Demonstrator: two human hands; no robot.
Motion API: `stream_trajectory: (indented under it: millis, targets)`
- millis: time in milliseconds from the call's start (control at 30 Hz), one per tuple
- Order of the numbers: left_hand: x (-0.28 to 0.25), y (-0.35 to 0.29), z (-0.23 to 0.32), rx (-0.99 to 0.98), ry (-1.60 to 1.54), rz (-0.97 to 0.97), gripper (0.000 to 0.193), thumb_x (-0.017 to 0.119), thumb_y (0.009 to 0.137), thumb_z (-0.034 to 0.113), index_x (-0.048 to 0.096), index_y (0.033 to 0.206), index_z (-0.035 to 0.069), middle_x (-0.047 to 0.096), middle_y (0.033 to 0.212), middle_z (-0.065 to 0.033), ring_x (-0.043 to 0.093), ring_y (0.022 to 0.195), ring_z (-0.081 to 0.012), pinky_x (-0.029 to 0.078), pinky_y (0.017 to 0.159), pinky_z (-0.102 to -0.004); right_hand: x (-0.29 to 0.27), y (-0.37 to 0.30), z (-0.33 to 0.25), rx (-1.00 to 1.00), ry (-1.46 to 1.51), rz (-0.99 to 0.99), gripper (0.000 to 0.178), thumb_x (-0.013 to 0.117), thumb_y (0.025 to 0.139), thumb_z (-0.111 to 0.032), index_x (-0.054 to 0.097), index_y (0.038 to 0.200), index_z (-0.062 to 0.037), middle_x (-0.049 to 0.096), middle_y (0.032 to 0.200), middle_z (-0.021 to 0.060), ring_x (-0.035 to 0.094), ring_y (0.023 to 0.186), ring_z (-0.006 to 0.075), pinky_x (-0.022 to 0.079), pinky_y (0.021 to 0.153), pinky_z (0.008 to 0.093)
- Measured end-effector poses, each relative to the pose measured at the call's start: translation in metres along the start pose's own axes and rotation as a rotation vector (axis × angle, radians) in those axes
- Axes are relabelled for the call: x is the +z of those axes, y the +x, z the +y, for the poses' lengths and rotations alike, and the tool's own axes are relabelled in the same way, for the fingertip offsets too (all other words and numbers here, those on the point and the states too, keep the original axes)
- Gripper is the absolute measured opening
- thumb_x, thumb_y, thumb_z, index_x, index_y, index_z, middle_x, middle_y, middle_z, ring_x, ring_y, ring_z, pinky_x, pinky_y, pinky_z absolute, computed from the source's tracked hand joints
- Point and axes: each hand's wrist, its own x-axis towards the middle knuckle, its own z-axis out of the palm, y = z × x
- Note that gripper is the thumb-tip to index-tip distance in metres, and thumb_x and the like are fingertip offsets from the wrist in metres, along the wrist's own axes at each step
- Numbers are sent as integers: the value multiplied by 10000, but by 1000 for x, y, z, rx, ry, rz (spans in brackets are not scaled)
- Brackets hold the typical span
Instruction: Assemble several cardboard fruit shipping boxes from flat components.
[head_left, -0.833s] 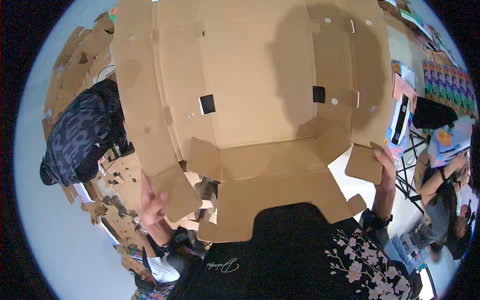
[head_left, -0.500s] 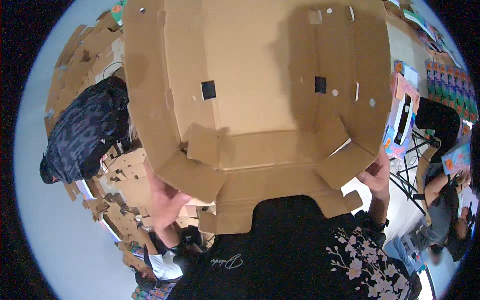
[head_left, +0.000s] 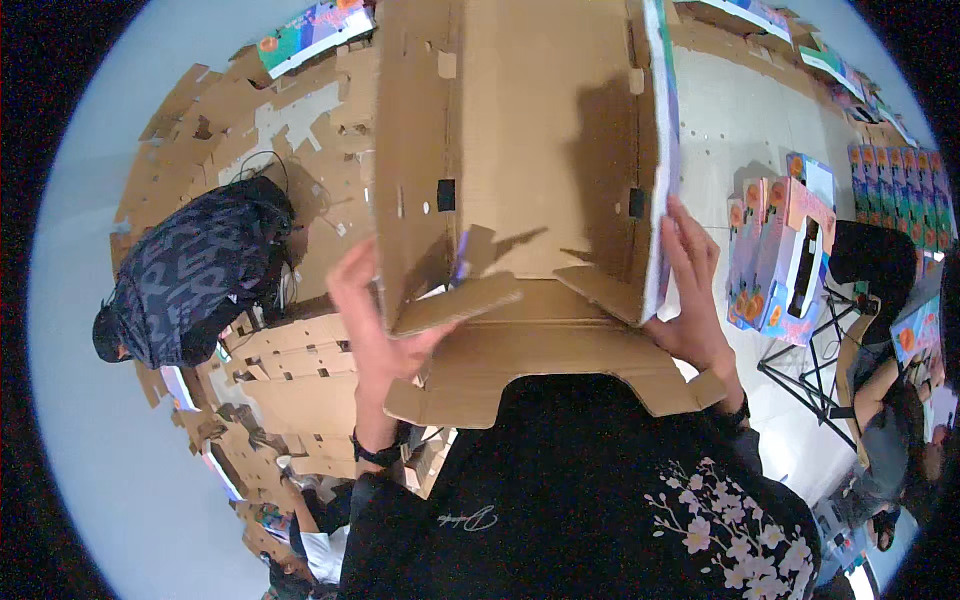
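Note:
A partly folded cardboard box (head_left: pixel 540 130), plain brown inside, stands before my body with its long side walls raised. Its two near corner flaps slant inward, and a notched front flap (head_left: pixel 550 345) spreads toward my dark shirt. My left hand (head_left: pixel 385 330) grips the lower left corner, fingers along the outer wall and thumb by the corner flap. On the opposite wall, whose outer face shows coloured print, my right hand (head_left: pixel 690 290) presses with fingers up the outside and thumb low at the corner. The far end of the box lies beyond the upper edge of view.
Finished printed boxes with handles (head_left: pixel 775 260) stand at the right beside a black folding stool (head_left: pixel 825 370). More rows of printed boxes (head_left: pixel 900 200) are farther right. Flat cardboard (head_left: pixel 290 370) and a person in a dark patterned jacket (head_left: pixel 200 260) are at left. Other people work at both lower sides.
The box's side walls have swung up and inward, narrowing it. Both hands have moved up along the outer walls, the left one also to the right.

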Motion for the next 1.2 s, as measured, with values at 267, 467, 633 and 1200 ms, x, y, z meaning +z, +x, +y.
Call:
stream_trajectory:
  millis: [267, 467, 633, 1200]
  targets:
    - [15, -9, -2, 259, -138, -191, 715, 732, 751, 157, 469, 1404, 33, 446, 1491, -188, 425, 1358, -377, 322, 1108, -476, -23, 6, -8, -233, -229, -214, 940, 758, 526, -9, 504, 1421, -141, 419, 1541, 96, 411, 1355, 389, 361, 1116, 481]
    - [3, -20, 26, 378, 152, -478, 531, 668, 797, 212, 604, 1321, 156, 496, 1482, -28, 482, 1327, -214, 285, 1062, -516, -36, -5, -22, -233, -257, -469, 740, 713, 714, -109, 506, 1421, -189, 425, 1542, 9, 435, 1328, 294, 383, 1085, 454]
    - [-7, -18, 30, 254, 24, -838, 665, 743, 706, 160, 584, 1352, 173, 433, 1532, -35, 410, 1387, -273, 304, 1133, -528, -37, -13, -18, -297, -354, -624, 728, 674, 763, -186, 456, 1458, -174, 360, 1579, 0, 389, 1380, 276, 334, 1134, 445]
    - [47, -73, 25, -500, -860, 9, 739, 703, 828, 23, 262, 1422, 46, 486, 1283, -162, 549, 1120, -268, 388, 1036, -438, 34, -55, 4, 548, 870, 304, 894, 786, 795, -184, 262, 1504, -35, 530, 1236, 149, 509, 1168, 221, 420, 1050, 401]
